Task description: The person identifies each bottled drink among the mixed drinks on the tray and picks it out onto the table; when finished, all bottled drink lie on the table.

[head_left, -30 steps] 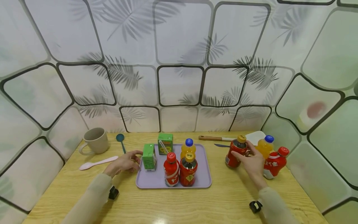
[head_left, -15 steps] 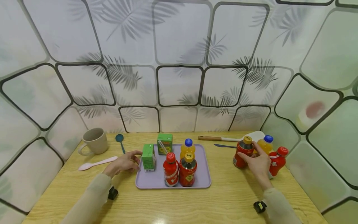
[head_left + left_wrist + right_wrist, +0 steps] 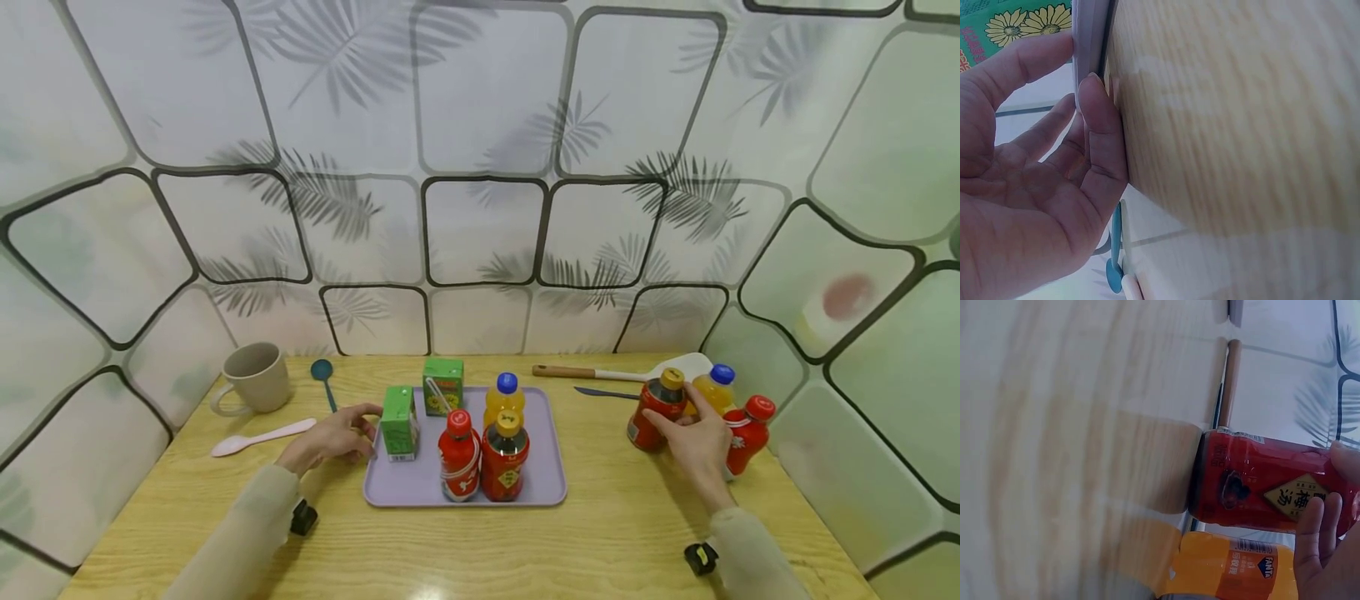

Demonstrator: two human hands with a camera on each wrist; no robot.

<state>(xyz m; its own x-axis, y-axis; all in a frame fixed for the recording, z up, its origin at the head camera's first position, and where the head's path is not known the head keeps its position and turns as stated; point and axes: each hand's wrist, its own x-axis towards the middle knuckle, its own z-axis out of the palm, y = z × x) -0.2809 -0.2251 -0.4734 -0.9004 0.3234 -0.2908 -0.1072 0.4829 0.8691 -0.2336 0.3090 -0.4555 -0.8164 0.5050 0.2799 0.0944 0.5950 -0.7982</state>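
Fingers of my left hand [image 3: 332,437] [image 3: 1029,169] are bent at the left rim of the lilac tray [image 3: 426,497] [image 3: 1088,37], with fingertips against the edge. On the right, my right hand [image 3: 697,442] [image 3: 1329,550] grips a dark red bottle [image 3: 647,423] [image 3: 1254,478] with a yellow cap, its base at the tabletop. Two green cartons [image 3: 399,423], a red-capped bottle [image 3: 459,467], a yellow-capped bottle [image 3: 503,467] and a blue-capped orange bottle [image 3: 506,398] stand on the tray. Another orange bottle [image 3: 714,390] [image 3: 1229,565] is beside the held one.
A red bottle [image 3: 747,437] stands at the far right. Behind the held bottle lie a white spatula with a wooden handle [image 3: 564,372] and a dark blue knife [image 3: 606,392]. The left side has a beige mug [image 3: 258,382], a teal spoon [image 3: 322,370] and a pink spoon [image 3: 270,434].
My right hand has moved to the right with the dark red bottle, closer to the other bottles there. My left hand has stayed at the tray's rim.
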